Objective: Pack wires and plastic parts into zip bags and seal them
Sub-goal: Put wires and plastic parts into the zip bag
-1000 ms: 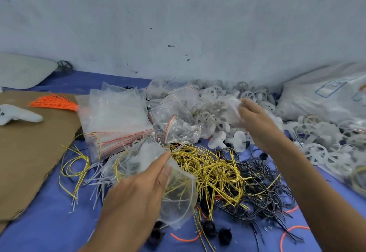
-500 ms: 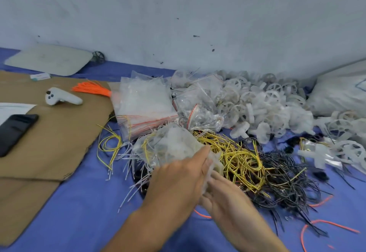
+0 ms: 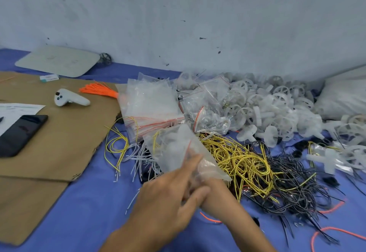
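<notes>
1. Covering the worktop is a blue cloth (image 3: 89, 212); a pale, speckled wall (image 3: 178, 13) closes the far side.
2. At left lies brown cardboard (image 3: 59, 142), carrying one white controller (image 3: 71, 99), one black phone (image 3: 19, 134), one paper sheet (image 3: 17, 109) and one orange wire bundle (image 3: 99, 91).
3. Far left, one white board (image 3: 59, 60) lies by the wall, with one black wheel (image 3: 105, 59) beside it.
4. There are three loose wire heaps: yellow wires (image 3: 241, 158), black wires (image 3: 297, 182) and grey wires (image 3: 138, 154).
5. Too many to count, white plastic wheels (image 3: 267, 109) are piled far right beside one white sack (image 3: 344, 97); a stack of empty bags (image 3: 150, 107) sits mid-scene.
6. Near centre, a zip bag (image 3: 178, 148) of white parts is held above the wires. The left hand (image 3: 168, 192) pinches its near end. The right hand (image 3: 210, 190) meets the bag there, but its fingers are hidden, so I cannot tell its grip.
</notes>
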The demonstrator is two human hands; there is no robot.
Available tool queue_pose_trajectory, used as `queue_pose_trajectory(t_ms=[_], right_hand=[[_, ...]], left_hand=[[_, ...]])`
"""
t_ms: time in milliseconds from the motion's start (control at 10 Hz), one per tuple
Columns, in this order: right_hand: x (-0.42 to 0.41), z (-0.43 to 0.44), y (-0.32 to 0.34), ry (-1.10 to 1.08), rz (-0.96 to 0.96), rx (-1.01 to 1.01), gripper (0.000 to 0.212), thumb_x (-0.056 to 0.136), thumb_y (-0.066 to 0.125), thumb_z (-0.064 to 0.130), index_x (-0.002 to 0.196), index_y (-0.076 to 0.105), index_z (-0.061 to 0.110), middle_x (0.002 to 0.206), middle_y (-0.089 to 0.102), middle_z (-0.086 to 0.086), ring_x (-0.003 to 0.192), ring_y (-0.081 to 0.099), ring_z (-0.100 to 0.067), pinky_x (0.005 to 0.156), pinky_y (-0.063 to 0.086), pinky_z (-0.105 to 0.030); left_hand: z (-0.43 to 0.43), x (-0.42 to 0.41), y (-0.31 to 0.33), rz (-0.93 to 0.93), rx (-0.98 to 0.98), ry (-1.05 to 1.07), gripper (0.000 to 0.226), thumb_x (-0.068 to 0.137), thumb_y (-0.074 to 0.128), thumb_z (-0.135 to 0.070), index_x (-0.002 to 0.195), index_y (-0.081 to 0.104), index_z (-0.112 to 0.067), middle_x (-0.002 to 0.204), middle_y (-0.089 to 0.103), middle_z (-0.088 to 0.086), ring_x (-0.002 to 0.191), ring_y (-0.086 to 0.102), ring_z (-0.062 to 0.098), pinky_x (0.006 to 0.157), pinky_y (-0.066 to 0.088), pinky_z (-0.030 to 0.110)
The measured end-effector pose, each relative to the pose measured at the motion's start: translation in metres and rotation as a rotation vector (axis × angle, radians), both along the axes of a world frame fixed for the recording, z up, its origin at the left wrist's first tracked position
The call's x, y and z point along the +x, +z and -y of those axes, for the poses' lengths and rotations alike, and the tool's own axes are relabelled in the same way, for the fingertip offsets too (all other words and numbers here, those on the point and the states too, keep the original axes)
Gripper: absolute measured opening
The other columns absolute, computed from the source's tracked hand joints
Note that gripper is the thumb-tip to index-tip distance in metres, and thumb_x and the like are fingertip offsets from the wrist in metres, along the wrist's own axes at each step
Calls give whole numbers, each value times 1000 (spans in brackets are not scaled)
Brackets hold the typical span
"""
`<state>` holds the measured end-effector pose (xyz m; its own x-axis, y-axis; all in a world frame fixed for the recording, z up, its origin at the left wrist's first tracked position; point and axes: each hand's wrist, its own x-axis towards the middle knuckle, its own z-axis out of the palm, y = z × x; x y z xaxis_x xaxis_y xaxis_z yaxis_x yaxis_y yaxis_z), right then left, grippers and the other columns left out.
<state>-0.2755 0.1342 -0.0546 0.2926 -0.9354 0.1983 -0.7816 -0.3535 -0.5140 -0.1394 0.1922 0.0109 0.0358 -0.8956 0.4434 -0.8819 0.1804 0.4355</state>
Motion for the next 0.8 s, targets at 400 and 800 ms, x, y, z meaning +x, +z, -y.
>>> queue_pose_trajectory(t_ms=[400,800], right_hand=[[-49,57,35,60,225,145,20,87,66,32,107,65,37,93,68,19,82,63,-5,72,51,-30],[-63,60,182,247,853,225,17,88,59,2,81,73,10,52,49,-1,45,40,-12,37,34,-21]], left_hand=[[0,34,-51,189,-296,-105,19,87,58,-12,98,71,-18,106,63,2,97,54,21,88,41,22],[23,39,87,-570,-472,-51,4,84,73,-40,87,71,-39,77,69,-16,55,52,8,55,44,13]])
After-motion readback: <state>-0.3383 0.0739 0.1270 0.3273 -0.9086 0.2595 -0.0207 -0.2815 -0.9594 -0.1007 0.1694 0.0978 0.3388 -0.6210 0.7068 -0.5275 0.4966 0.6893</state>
